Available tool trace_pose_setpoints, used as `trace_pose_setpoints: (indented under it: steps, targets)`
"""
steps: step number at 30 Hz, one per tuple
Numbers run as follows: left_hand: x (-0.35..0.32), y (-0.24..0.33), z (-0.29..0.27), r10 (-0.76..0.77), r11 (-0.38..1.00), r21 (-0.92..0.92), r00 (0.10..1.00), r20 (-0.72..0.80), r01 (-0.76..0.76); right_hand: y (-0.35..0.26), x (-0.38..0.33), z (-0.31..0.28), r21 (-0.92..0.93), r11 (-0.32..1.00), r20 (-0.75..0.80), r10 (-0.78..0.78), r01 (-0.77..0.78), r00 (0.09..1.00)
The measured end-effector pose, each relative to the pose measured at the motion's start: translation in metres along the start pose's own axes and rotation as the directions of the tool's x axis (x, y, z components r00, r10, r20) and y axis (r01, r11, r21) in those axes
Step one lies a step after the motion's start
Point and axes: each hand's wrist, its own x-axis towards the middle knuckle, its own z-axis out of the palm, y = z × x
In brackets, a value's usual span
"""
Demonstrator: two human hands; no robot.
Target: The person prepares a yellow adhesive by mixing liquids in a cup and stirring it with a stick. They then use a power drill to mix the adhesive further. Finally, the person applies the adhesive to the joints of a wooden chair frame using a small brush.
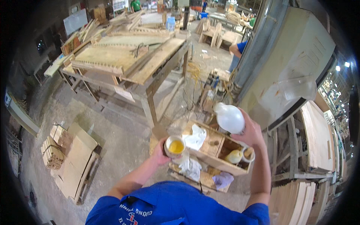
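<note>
**Cup (173,138) in the left hand (161,153), bottle (229,119) in the right hand (252,129)**

Best, by judgement, to hold the cup level, mouth up, so as not to slop the yellow liquid (176,146) inside. Seemingly wise, too, to hold the bottle firmly around the body without squeezing, to turn it slowly, and to move both hands gently with eyes on the cup's rim.

Left grip: closed around the side of the cup, fingers partly hidden. Right grip: wrapped around the right side of the bottle, again with some fingers out of sight. Impossible to tell the pressure in either.

Place of the cup: inside the left grip, left of the right grip and nearer the body. Place of the bottle: inside the right grip, tapered end pointing away and leftward, apart from the cup.

Nearest, between and below the grips: a purple rag (223,180) and a white rag (190,169). Below the right grip: a wooden box (212,160), with a yellowish bottle (234,156) and a jar (253,155) at the right end. Between the grips, on the box: a cloth (195,138). Well left of the left grip: bundled sticks (52,153) next to cardboard (77,168). Beyond the left grip: a table (142,76) bearing timber. Past the right grip, farther off: another person's arm (234,50).
</note>
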Motion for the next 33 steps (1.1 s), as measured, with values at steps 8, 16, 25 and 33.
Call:
trace_pose_setpoints:
  steps: [8, 16, 25, 33]
  targets:
    - [-0.037, 0.023, 0.019, -0.114, 0.993, 0.002, 0.992, -0.062, 0.115, -0.130, 0.022, -0.010, -0.427, 0.836, 0.482, -0.111, 0.344, 0.869]
    - [-0.076, 0.035, -0.002, -0.099, 0.987, -0.130, 0.995, -0.010, 0.097, -0.204, 0.019, -0.002, -0.467, 0.767, 0.573, -0.116, 0.440, 0.811]
    - [-0.101, 0.048, -0.024, -0.100, 0.978, -0.183, 0.995, -0.003, 0.098, -0.248, 0.006, 0.008, -0.492, 0.736, 0.556, -0.145, 0.465, 0.819]
    - [-0.114, 0.053, -0.020, -0.113, 0.977, -0.180, 0.994, 0.012, 0.113, -0.265, -0.007, 0.005, -0.535, 0.719, 0.497, -0.158, 0.445, 0.853]
